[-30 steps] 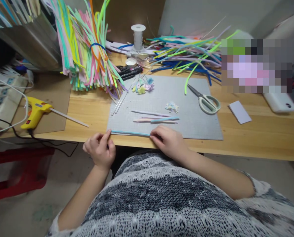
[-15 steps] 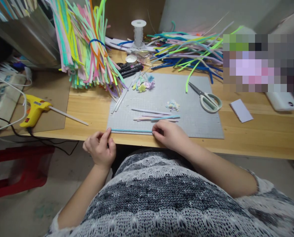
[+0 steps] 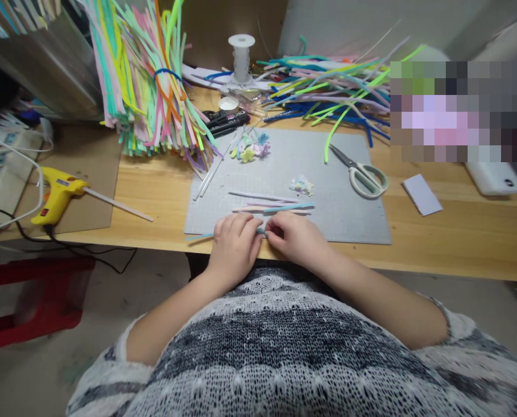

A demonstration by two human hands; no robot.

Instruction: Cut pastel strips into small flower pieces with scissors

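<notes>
A light blue pipe cleaner [image 3: 200, 237] lies along the front edge of the grey cutting mat [image 3: 349, 223]. My left hand [image 3: 236, 246] is closed over it, and its left end sticks out past the fingers. Close beside, my right hand [image 3: 297, 236] pinches the same pipe cleaner near its right end, mostly hidden by the fingertips. Just beyond both hands, several pale pipe cleaners [image 3: 280, 209] in pink, lilac and blue lie loosely together. Farther back on the mat are a small heap of fluffy trimmings [image 3: 301, 185] and a cluster of pastel flower shapes [image 3: 250, 147].
Scissors [image 3: 367, 178] lie at the mat's right side, near a white card [image 3: 422, 194]. On the left rests a yellow glue gun [image 3: 58, 194] with cables. Pipe cleaner bundles [image 3: 154, 110], a loose pile [image 3: 328, 87] and a white spool [image 3: 241, 58] line the back.
My left hand has slid right along the blue pipe cleaner from its left end, coming close to my right hand. The right hand stays nearly in place, still pinching.
</notes>
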